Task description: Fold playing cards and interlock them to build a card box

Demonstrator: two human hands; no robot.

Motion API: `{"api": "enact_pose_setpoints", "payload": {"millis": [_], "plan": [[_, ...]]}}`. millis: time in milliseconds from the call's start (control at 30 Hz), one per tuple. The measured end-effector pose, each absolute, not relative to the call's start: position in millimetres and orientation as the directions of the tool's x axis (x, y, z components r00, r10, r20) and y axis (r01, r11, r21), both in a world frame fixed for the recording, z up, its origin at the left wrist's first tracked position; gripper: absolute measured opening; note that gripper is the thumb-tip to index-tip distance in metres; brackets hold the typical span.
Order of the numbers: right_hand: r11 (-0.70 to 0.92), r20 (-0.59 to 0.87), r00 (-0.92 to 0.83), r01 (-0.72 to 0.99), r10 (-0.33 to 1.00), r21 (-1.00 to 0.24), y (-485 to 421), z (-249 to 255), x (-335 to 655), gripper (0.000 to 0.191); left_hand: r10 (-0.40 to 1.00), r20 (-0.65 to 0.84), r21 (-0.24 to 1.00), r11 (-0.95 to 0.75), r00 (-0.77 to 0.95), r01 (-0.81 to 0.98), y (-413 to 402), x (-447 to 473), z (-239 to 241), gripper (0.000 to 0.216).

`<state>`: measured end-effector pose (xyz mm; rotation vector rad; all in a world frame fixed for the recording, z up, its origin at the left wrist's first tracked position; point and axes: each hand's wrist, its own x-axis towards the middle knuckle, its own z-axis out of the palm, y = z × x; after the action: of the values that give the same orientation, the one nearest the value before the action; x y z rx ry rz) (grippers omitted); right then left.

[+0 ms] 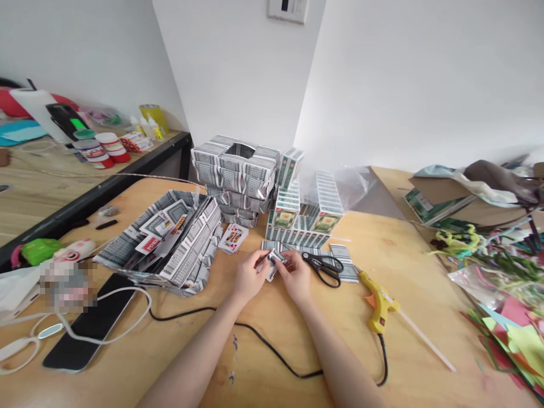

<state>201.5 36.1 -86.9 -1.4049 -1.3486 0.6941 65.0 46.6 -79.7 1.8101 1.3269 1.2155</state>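
Between my two hands is a playing card (272, 274), gripped from both sides over the table. My left hand (250, 276) pinches its left edge, and my right hand (296, 276) holds its right side with thumb and fingers. Fingers hide part of the card, so I cannot tell whether it is folded or several together. Black-handled scissors (329, 267) lie just right of my right hand, over grey patterned card strips (345, 259). A few loose playing cards (233, 238) rest face up beyond my left hand.
A card-built basket (193, 263) holding cards stands left, near a phone (91, 326) and white cable. Stacked card-built boxes (236, 170) and card packs (287, 207) stand behind. A yellow glue gun (381, 306) lies right, its black cord (272, 347) crossing the table. Coloured paper (521, 340) lies far right.
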Motion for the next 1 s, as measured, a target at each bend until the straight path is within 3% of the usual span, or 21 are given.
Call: {"api": "enact_pose_setpoints", "payload": {"millis": [467, 567, 667, 767, 1000], "plan": [[0.13, 0.288, 0.158, 0.627, 0.944, -0.768, 30.2, -91.1, 202.8, 0.019, 0.909, 0.391, 0.784, -0.412, 0.146, 0.464, 47.9, 64.4, -79.5, 0.021], [0.096, 0.215, 0.182, 0.507, 0.96, -0.857, 31.8, -91.1, 204.4, 0.028, 0.913, 0.38, 0.791, -0.404, 0.148, 0.46, 47.9, 64.3, -79.5, 0.022], [0.042, 0.081, 0.144, 0.254, 0.986, -0.966, 33.9, -88.6, 203.0, 0.032, 0.923, 0.359, 0.807, -0.383, 0.141, 0.45, 48.6, 63.4, -80.0, 0.022], [0.016, 0.022, 0.071, 0.087, 0.997, -0.996, 34.9, -85.2, 199.3, 0.029, 0.929, 0.347, 0.817, -0.368, 0.132, 0.444, 49.1, 62.6, -79.8, 0.021], [0.008, 0.009, 0.03, 0.052, 0.999, -0.999, 35.8, -85.3, 199.6, 0.033, 0.912, 0.364, 0.839, -0.409, 0.188, 0.36, 46.7, 61.5, -73.6, 0.02]]}}
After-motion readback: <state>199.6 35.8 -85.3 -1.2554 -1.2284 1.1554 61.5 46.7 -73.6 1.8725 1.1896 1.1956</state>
